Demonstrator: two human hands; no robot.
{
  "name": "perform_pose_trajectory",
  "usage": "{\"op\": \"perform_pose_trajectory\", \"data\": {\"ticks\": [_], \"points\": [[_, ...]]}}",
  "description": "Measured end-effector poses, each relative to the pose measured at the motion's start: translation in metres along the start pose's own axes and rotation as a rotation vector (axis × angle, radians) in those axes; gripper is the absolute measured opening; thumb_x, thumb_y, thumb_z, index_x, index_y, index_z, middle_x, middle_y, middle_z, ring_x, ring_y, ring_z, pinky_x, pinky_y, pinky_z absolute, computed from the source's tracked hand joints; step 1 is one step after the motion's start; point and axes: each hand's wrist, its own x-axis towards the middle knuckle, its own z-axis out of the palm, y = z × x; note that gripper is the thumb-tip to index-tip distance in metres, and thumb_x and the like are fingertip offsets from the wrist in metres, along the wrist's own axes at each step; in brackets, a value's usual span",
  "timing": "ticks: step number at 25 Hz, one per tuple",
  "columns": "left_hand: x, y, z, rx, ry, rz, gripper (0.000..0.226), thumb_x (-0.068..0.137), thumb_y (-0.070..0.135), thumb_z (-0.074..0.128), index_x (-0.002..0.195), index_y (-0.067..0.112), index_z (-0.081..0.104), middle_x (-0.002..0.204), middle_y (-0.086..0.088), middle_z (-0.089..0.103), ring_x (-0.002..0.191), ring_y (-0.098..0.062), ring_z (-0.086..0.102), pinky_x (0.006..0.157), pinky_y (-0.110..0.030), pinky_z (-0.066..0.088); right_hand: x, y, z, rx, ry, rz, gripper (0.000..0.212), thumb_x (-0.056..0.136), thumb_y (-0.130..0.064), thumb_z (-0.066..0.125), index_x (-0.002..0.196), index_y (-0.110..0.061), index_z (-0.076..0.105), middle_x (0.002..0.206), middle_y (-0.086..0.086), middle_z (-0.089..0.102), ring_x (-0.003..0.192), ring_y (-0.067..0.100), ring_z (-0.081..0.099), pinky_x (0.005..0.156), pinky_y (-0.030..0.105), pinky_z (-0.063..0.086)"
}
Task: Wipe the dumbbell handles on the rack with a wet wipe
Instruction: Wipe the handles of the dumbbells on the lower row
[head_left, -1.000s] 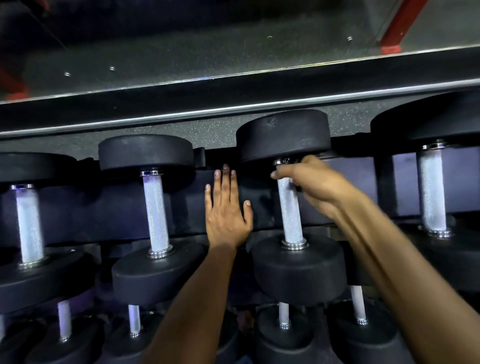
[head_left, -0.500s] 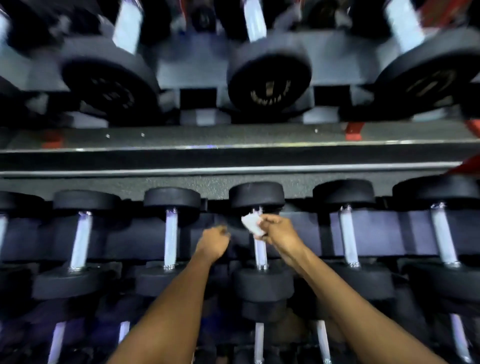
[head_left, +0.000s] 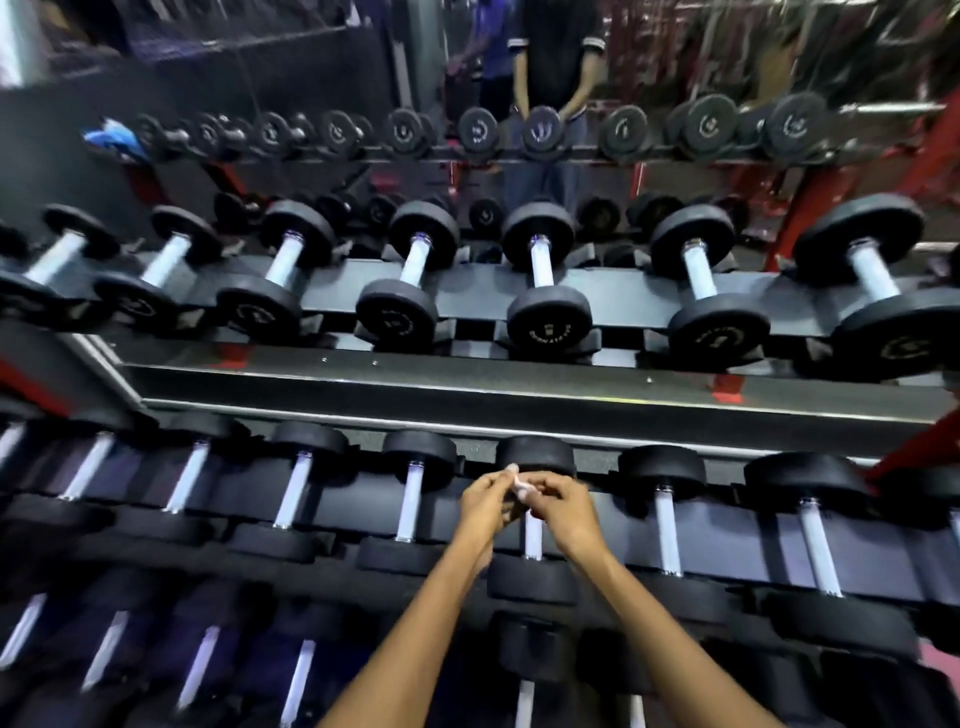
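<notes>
— Where are the hands?

— Both meet in front of the near row of the dumbbell rack (head_left: 519, 395). The left hand (head_left: 483, 501) and the right hand (head_left: 563, 506) come together just above one dumbbell handle (head_left: 533, 535), with the fingertips of each curled toward the other.

— Are they holding anything?

— Yes, a small white wet wipe (head_left: 519, 483). It is bunched between the fingertips of both hands; only a scrap of it shows, so I cannot tell how it is folded. The left thumb and fingers pinch it at the upper edge, and the right fingers close on it from the other side.

— Is the wipe on the metal?

— It sits above the handle, near the black far head (head_left: 535, 456) of that dumbbell. Whether it touches the handle I cannot tell; the hands cover the upper part of the bar.

— And the rest of the rack?

— Black dumbbells with pale metal handles run left and right of that one. Beyond the row a wall mirror (head_left: 519, 182) shows more dumbbells and a standing person (head_left: 556, 57).
</notes>
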Motion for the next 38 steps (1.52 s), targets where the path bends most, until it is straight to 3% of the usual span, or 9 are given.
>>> {"op": "perform_pose_trajectory", "data": {"ticks": [4, 12, 18, 21, 23, 27, 31, 35, 38], "points": [[-0.027, 0.008, -0.004, -0.111, -0.072, 0.036, 0.012, 0.098, 0.007, 0.053, 0.093, 0.005, 0.064, 0.067, 0.003, 0.071, 0.059, -0.003, 0.066, 0.059, -0.015, 0.052, -0.020, -0.012, -0.008, -0.056, -0.009, -0.074, 0.014, 0.088, -0.020, 0.063, 0.080, -0.026, 0.072, 0.083, -0.009, 0.071, 0.077, 0.001, 0.064, 0.071, 0.022, 0.051], [-0.048, 0.012, -0.004, -0.169, -0.182, 0.028, 0.025, 0.092, -0.012, 0.050, 0.115, -0.005, 0.056, 0.079, -0.004, 0.073, 0.068, -0.008, 0.070, 0.064, -0.014, 0.054, -0.029, -0.021, -0.026, -0.264, 0.066, -0.202, 0.006, 0.082, -0.016, 0.070, 0.078, -0.021, 0.071, 0.074, -0.009, 0.069, 0.073, 0.005, 0.064, 0.070, 0.019, 0.049], [-0.050, 0.016, -0.013, -0.037, -0.169, -0.027, 0.031, 0.095, -0.003, 0.053, 0.125, 0.002, 0.055, 0.088, -0.006, 0.069, 0.068, -0.009, 0.067, 0.066, -0.017, 0.055, -0.021, -0.015, -0.036, 0.134, 0.107, 0.083, 0.019, 0.091, -0.006, 0.054, 0.076, -0.014, 0.061, 0.083, 0.009, 0.062, 0.075, 0.020, 0.057, 0.068, 0.037, 0.049], [-0.055, 0.018, -0.009, -0.002, -0.184, -0.056, 0.019, 0.100, 0.020, 0.052, 0.112, 0.008, 0.062, 0.077, -0.003, 0.066, 0.064, -0.009, 0.062, 0.067, -0.022, 0.052, -0.026, -0.015, -0.033, 0.124, 0.040, 0.007, 0.011, 0.093, -0.008, 0.052, 0.084, -0.014, 0.057, 0.081, 0.008, 0.058, 0.071, 0.017, 0.053, 0.059, 0.031, 0.046], [-0.053, 0.016, -0.006, 0.096, -0.174, 0.006, 0.014, 0.097, 0.015, 0.059, 0.109, 0.010, 0.063, 0.086, -0.006, 0.068, 0.073, -0.012, 0.063, 0.071, -0.025, 0.051, -0.029, -0.019, -0.034, 0.071, -0.028, -0.016, 0.005, 0.092, -0.016, 0.056, 0.097, -0.013, 0.055, 0.085, 0.007, 0.060, 0.075, 0.016, 0.057, 0.061, 0.030, 0.048], [-0.047, 0.012, -0.009, 0.271, -0.168, 0.160, 0.026, 0.090, 0.004, 0.065, 0.113, 0.014, 0.058, 0.088, -0.007, 0.067, 0.077, -0.013, 0.063, 0.069, -0.021, 0.052, -0.024, -0.020, -0.041, 0.083, -0.107, 0.104, 0.040, 0.084, -0.002, 0.066, 0.116, -0.010, 0.045, 0.082, 0.012, 0.061, 0.071, 0.020, 0.062, 0.060, 0.030, 0.055], [-0.048, 0.013, -0.008, 0.347, -0.134, 0.290, 0.022, 0.090, -0.001, 0.061, 0.093, 0.019, 0.054, 0.074, -0.002, 0.063, 0.070, -0.012, 0.056, 0.067, -0.020, 0.047, -0.028, -0.027, -0.038, 0.195, 0.056, 0.144, 0.006, 0.093, -0.008, 0.053, 0.096, -0.010, 0.048, 0.085, 0.010, 0.055, 0.058, 0.018, 0.055, 0.049, 0.029, 0.053], [-0.050, 0.013, -0.006, 0.385, -0.056, 0.379, 0.035, 0.089, -0.014, 0.051, 0.073, 0.017, 0.059, 0.072, 0.006, 0.060, 0.069, -0.004, 0.053, 0.064, -0.009, 0.041, -0.033, -0.028, -0.034, 0.210, -0.014, 0.117, 0.017, 0.093, -0.005, 0.052, 0.084, -0.014, 0.041, 0.075, 0.006, 0.047, 0.052, 0.012, 0.049, 0.057, 0.033, 0.053], [-0.049, 0.010, -0.010, 0.435, -0.125, 0.338, 0.034, 0.090, -0.012, 0.050, 0.077, 0.017, 0.063, 0.078, 0.003, 0.061, 0.068, 0.000, 0.054, 0.064, -0.012, 0.044, -0.032, -0.024, -0.034, 0.140, 0.017, -0.032, 0.020, 0.089, 0.005, 0.053, 0.076, -0.009, 0.048, 0.070, 0.008, 0.049, 0.061, 0.015, 0.049, 0.054, 0.024, 0.049]]}}
